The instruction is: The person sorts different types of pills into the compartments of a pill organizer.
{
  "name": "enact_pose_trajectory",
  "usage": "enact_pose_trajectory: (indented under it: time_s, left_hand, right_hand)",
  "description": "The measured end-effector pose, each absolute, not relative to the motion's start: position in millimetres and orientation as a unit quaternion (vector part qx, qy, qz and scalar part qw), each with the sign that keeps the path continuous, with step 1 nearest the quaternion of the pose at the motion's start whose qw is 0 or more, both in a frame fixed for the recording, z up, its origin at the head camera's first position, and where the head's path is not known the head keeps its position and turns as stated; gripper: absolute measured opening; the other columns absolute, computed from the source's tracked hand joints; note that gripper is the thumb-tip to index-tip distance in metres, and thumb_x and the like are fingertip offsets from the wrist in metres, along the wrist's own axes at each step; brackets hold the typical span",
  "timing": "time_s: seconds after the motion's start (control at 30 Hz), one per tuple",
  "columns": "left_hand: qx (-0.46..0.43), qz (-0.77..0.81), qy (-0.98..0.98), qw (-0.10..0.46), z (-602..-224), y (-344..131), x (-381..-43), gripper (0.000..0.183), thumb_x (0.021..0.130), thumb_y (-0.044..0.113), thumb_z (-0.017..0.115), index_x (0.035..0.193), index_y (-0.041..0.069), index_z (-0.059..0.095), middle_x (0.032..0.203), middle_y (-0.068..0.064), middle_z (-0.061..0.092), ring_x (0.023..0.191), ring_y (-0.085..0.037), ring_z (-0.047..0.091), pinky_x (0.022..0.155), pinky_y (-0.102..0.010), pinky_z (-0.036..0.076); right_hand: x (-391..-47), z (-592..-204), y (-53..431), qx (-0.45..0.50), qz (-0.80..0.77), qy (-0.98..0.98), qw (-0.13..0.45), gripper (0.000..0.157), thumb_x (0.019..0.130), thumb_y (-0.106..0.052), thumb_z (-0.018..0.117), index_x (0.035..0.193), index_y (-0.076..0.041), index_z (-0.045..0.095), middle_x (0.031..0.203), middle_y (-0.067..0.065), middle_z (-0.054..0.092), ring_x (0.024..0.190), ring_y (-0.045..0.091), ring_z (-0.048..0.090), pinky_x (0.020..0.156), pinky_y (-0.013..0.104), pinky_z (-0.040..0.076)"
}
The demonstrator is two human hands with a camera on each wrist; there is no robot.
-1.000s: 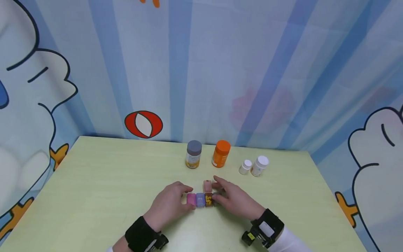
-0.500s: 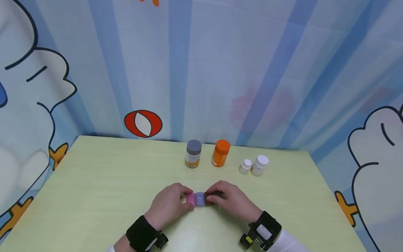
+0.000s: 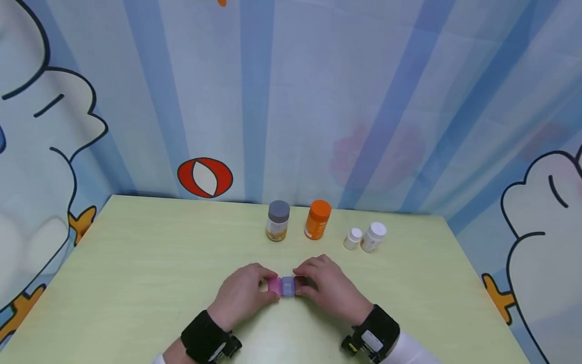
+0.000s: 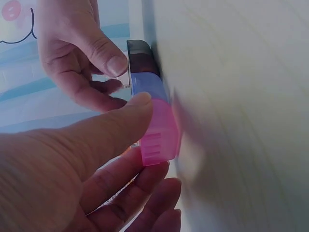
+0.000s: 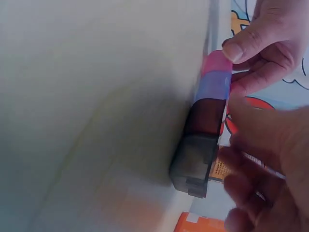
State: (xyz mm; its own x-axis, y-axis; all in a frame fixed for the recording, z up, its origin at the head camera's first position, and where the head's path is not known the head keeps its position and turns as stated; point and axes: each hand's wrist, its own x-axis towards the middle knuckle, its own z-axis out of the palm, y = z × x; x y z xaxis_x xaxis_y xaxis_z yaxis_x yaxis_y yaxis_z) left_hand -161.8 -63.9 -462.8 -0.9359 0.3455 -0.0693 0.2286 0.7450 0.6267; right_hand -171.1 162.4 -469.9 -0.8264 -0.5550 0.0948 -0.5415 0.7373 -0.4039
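Note:
A pill organizer (image 3: 287,286) with pink, purple, brown and dark grey compartments lies lengthwise across the table. In the head view, my left hand (image 3: 243,290) pinches its pink end. The left wrist view has the thumb on the pink compartment (image 4: 159,133) and fingers curled below its end. My right hand (image 3: 329,285) arches over the other end, thumb toward the front and forefinger toward the back. In the right wrist view, the brown compartment (image 5: 205,116) and dark grey compartment (image 5: 193,162) show with lids down; the right thumb and bent fingers are close over the lid side.
Behind the hands stand a grey-capped bottle (image 3: 278,221), an orange bottle (image 3: 317,219), a small white bottle (image 3: 352,238) and a larger white bottle (image 3: 373,237). A blue cartoon curtain (image 3: 291,101) hangs along the back edge of the pale table (image 3: 150,253).
A raised lid behind the brown compartment, with yellow pieces showing inside, has gone down. My right hand has shifted slightly left over that compartment and its fingers have spread apart. The left hand stays put.

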Motion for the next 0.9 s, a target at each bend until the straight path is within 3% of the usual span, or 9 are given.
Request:
enact_pose_trajectory:
  time_s: [0.17,0.4,0.9]
  left_hand:
    - [0.156,0.319,0.931,0.089,-464,-62,-161,0.040,0.072,0.038,0.075,0.106,0.020,0.067,0.090,0.003,0.058,0.077,-0.015,0.047,0.065,-0.030,0.040]
    - [0.166,0.316,0.931,0.072,-464,-61,-162,0.040,0.072,0.038,0.075,0.106,0.019,0.067,0.093,0.003,0.060,0.077,-0.013,0.047,0.067,-0.030,0.041]
    - [0.160,0.308,0.936,0.063,-465,-62,-162,0.040,0.071,0.038,0.076,0.105,0.020,0.067,0.091,0.004,0.060,0.075,-0.013,0.048,0.066,-0.029,0.041]
  right_hand:
    - [-168,-468,155,-0.348,-0.157,0.924,0.020,0.046,0.082,-0.045,0.063,0.120,-0.020,0.058,0.103,-0.007,0.051,0.092,0.008,0.042,0.077,0.019,0.045]
    - [-169,-458,148,-0.412,-0.077,0.907,-0.029,0.032,0.085,-0.035,0.063,0.109,-0.013,0.063,0.088,-0.007,0.048,0.079,0.007,0.041,0.068,0.014,0.041]
    - [-170,-453,141,-0.461,0.000,0.883,-0.084,0.024,0.090,-0.030,0.056,0.101,-0.011,0.065,0.082,-0.005,0.050,0.074,0.009,0.041,0.065,0.016,0.041]
